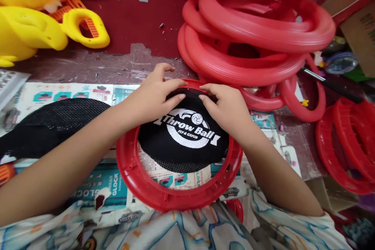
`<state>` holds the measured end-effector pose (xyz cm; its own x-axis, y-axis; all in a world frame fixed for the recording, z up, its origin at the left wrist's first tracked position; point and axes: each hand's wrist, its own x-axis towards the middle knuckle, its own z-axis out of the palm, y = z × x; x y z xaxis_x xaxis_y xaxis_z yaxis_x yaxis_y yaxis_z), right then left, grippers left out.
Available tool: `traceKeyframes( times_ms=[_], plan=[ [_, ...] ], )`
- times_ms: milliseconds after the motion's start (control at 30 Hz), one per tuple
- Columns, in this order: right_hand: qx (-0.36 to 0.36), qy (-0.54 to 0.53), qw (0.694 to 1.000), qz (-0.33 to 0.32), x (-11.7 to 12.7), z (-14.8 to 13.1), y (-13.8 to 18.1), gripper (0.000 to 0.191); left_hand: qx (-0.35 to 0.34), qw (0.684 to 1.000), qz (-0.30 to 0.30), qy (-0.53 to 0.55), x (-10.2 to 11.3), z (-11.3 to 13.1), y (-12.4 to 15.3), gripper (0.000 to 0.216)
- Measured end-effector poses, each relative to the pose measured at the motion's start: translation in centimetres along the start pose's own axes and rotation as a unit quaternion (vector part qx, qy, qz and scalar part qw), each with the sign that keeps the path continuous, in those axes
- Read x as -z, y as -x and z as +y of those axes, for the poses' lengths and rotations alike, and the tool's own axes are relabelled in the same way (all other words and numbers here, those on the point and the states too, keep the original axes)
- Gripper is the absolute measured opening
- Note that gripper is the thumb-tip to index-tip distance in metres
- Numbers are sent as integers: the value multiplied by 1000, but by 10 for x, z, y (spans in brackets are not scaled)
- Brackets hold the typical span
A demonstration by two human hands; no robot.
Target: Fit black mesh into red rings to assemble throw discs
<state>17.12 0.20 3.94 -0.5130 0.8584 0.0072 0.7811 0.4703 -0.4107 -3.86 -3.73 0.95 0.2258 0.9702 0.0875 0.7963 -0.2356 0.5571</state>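
A red plastic ring lies in front of me, close to my clothes. Across its opening is a round black mesh fabric printed in white with "Throw Ball"; its near edge is loose, and the printed base shows below it. At the far rim, my left hand has its thumb and index finger at the fabric's edge, another finger raised. My right hand holds the same edge a little to the right, its thumb on the fabric and fingers bent over the rim. The fingertips' exact grip is partly hidden.
Another black mesh piece lies left, partly behind my forearm. Large red rings are stacked at the far right, with more red ring frames at the right edge. Yellow plastic parts occupy the far left. A black-handled tool lies right.
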Motion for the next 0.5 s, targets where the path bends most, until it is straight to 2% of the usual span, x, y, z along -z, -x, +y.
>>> traceKeyframes(
  times_ms=[100,267,333,433,500],
  plan=[
    [-33,-98,994,33,-6,12,0,20,55,994,-83,49,15,-1,-18,71],
    [-7,-131,990,46,-11,12,5,10,82,973,-193,93,19,0,-39,44],
    [6,-137,989,52,-11,6,9,9,126,960,-190,163,15,1,-33,31],
    [45,-117,988,93,-10,-3,15,8,208,914,-120,326,8,5,-16,17],
    [91,-82,983,137,-10,-8,18,8,236,888,-68,388,5,8,-4,14]
  ],
)
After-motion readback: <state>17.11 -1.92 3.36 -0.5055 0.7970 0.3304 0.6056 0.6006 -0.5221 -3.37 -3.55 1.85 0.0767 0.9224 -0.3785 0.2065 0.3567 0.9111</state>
